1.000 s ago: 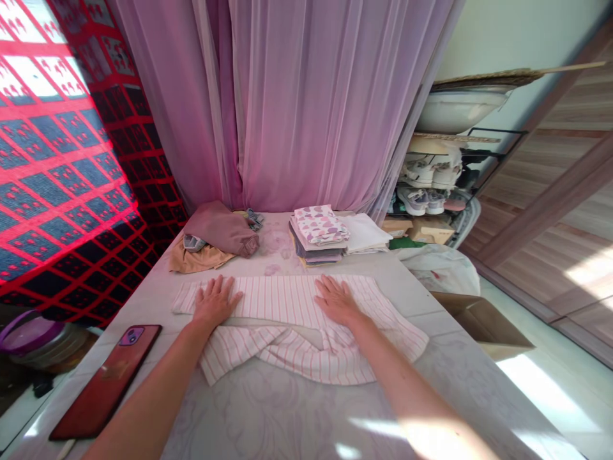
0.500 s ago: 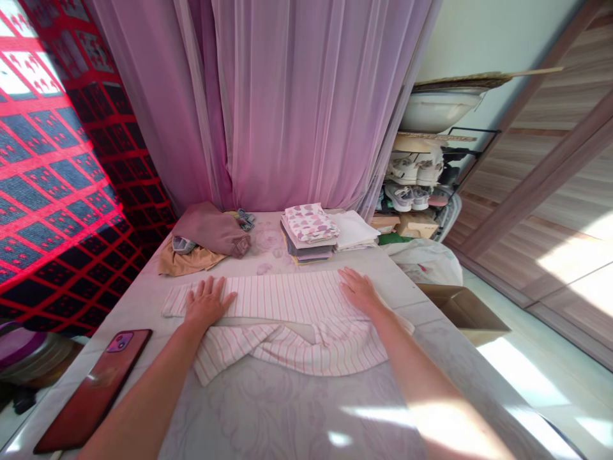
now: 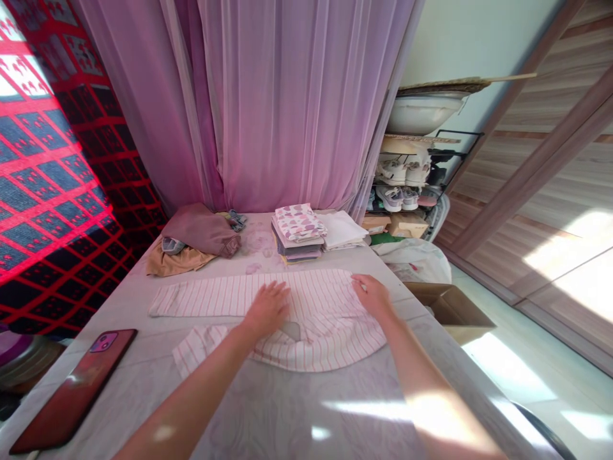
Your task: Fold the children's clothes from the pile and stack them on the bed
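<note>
Striped trousers (image 3: 211, 295), white with thin pink lines, lie spread across the table. One leg is laid straight along the far side; the other is bent and rumpled nearer to me. Flat on the middle of the upper leg rests my left hand (image 3: 269, 309), its fingers stretched out and a little blurred. At the right end of the trousers, my right hand (image 3: 373, 296) has its thumb and fingers closed together on the cloth's edge. My left forearm covers part of the lower leg.
Behind the trousers are a folded stack of clothes (image 3: 299, 231), white folded cloth (image 3: 342, 230) and a heap of brown clothes (image 3: 201, 233). A red phone (image 3: 76, 390) lies at the left edge. Beyond the right edge stand a cardboard box (image 3: 450, 306) and a shoe rack (image 3: 412, 185).
My left hand has slid right along the trousers, from near the leg's end to the middle. My right hand has gone from lying flat to fingers closed at the edge. The view has shifted slightly.
</note>
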`<act>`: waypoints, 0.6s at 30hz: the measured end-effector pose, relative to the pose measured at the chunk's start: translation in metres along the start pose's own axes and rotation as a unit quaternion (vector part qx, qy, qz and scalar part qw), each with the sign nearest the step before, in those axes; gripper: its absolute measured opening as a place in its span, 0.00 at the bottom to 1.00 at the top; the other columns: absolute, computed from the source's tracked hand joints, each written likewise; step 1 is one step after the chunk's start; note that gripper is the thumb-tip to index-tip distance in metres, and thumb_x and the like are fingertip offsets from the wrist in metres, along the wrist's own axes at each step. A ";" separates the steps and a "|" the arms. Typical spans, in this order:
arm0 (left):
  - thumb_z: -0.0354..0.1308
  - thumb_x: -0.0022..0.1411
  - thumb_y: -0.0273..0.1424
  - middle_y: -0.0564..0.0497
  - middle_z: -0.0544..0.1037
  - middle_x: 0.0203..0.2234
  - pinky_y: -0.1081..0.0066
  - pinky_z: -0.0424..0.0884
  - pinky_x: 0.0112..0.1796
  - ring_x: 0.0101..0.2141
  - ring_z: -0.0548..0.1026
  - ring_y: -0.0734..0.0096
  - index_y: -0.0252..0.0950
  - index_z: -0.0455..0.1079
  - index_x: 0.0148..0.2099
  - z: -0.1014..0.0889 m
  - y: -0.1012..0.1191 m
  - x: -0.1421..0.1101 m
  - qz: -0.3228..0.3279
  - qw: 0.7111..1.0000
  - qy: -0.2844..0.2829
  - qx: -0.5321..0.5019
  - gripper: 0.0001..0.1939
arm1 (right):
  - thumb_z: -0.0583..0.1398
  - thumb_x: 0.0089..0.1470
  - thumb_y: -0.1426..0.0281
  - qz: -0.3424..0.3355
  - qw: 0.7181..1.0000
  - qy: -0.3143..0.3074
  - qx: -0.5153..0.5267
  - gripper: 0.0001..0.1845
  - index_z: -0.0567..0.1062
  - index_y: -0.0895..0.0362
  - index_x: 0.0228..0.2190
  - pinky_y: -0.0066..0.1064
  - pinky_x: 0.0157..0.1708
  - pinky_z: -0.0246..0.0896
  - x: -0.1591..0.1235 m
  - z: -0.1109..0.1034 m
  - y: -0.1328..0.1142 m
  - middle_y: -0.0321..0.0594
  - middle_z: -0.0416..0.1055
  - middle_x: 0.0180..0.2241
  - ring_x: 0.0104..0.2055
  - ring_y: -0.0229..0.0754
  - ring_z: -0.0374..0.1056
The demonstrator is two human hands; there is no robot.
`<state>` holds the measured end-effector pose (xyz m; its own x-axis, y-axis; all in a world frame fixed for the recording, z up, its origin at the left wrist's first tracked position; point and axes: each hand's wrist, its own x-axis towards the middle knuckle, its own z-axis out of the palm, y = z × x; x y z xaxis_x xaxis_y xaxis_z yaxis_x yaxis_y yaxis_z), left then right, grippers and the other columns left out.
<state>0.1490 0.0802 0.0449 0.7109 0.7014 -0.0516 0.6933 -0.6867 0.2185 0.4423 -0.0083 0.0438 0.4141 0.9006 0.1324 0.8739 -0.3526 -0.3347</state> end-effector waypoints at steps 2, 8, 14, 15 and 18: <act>0.44 0.69 0.39 0.45 0.60 0.66 0.52 0.47 0.64 0.67 0.52 0.57 0.38 0.60 0.65 0.010 0.045 0.010 0.087 0.995 -0.017 -0.041 0.26 | 0.51 0.61 0.66 0.012 0.998 -0.037 -0.048 0.23 0.71 0.55 0.55 0.33 0.53 0.60 0.032 -0.003 -0.004 0.45 0.70 0.56 0.55 0.45 0.67; 0.41 0.68 0.49 0.43 0.55 0.67 0.50 0.46 0.65 0.67 0.48 0.54 0.35 0.57 0.67 0.033 0.115 0.031 0.124 0.984 -0.056 -0.112 0.33 | 0.60 0.55 0.62 0.017 0.993 -0.090 -0.074 0.16 0.79 0.52 0.44 0.34 0.47 0.62 0.083 0.007 -0.003 0.43 0.77 0.46 0.49 0.48 0.71; 0.42 0.67 0.50 0.47 0.58 0.67 0.47 0.45 0.65 0.67 0.50 0.57 0.42 0.58 0.66 0.043 0.115 0.032 0.152 0.980 -0.048 -0.115 0.31 | 0.55 0.60 0.62 0.030 0.995 -0.047 -0.080 0.14 0.79 0.53 0.39 0.35 0.46 0.60 0.089 0.024 0.006 0.45 0.76 0.45 0.49 0.47 0.69; 0.42 0.67 0.50 0.47 0.58 0.67 0.46 0.45 0.65 0.67 0.50 0.56 0.42 0.58 0.66 0.044 0.114 0.031 0.153 0.980 -0.050 -0.116 0.31 | 0.55 0.60 0.62 0.032 0.996 -0.042 -0.078 0.15 0.79 0.53 0.39 0.35 0.46 0.60 0.089 0.025 0.007 0.46 0.75 0.46 0.49 0.47 0.68; 0.44 0.67 0.50 0.48 0.58 0.67 0.46 0.44 0.65 0.67 0.50 0.55 0.41 0.58 0.66 0.044 0.114 0.030 0.148 0.979 -0.058 -0.124 0.31 | 0.56 0.58 0.64 0.028 0.997 -0.041 -0.064 0.14 0.78 0.53 0.42 0.35 0.46 0.62 0.090 0.021 0.005 0.44 0.76 0.45 0.48 0.46 0.70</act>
<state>0.2548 0.0149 0.0255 0.8952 0.4420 -0.0567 0.4146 -0.7794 0.4698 0.4784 0.0766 0.0345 0.4455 0.8945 0.0375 0.8775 -0.4280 -0.2163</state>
